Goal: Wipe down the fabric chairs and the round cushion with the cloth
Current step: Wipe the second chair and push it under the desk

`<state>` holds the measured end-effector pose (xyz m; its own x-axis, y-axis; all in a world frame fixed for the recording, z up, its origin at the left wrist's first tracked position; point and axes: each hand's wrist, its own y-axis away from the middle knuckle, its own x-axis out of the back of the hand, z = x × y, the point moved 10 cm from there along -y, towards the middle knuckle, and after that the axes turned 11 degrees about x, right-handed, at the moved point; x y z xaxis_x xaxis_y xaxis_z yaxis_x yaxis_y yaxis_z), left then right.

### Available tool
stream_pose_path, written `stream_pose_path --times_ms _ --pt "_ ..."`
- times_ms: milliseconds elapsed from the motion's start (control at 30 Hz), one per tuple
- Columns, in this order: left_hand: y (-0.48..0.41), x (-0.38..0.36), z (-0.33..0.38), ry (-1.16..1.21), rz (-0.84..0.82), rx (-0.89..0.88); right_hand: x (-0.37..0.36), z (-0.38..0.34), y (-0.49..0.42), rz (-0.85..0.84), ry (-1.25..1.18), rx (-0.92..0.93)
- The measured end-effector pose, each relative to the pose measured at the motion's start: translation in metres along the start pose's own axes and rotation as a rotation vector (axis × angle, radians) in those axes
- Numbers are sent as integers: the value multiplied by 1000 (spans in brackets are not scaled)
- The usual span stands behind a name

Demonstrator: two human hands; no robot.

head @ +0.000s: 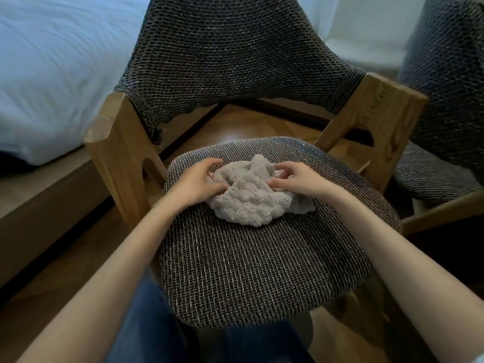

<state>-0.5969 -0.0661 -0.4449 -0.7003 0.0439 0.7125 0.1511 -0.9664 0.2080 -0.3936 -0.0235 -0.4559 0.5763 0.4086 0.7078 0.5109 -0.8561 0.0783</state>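
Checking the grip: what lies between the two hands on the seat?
Head view: the bunched cloth, gripped by the left hand and right hand, on the chair seat.

A bed [47, 74] fills the top left. Its sheet [65, 35] is white and smooth, with a few soft folds, and it hangs a little over the edge. Under the sheet is the bed frame [39, 205], a long flat side of light brown wood. The floor [60, 289] is brown wood too, and it shines a bit where light falls on it. At the bottom are legs in blue jeans [146, 323]. Far back on the right is something white [361, 45], too blurry to tell.
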Motion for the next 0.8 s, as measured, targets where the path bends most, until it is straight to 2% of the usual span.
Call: stream_pose_path --times_ms 133,300,367,433,533,633,700,800 --pt "-3 14 0 38 115 24 10 -5 -3 83 8 40" --pt "-18 68 27 93 454 -37 91 -19 -8 555 57 23" --pt "-35 90 39 172 545 -58 120 -27 -13 690 -63 39" --pt "-50 111 55 247 587 -111 145 -35 -19 800 -233 79" --pt "-54 143 87 297 660 -242 186 -59 -11 973 -163 157" --pt "-41 160 108 373 664 -360 201 -68 3 1054 -219 249" --pt "-32 159 107 403 643 -370 198 -65 15 1065 -268 292" --pt "-21 138 84 419 610 -286 182 -51 31 1060 -282 322"
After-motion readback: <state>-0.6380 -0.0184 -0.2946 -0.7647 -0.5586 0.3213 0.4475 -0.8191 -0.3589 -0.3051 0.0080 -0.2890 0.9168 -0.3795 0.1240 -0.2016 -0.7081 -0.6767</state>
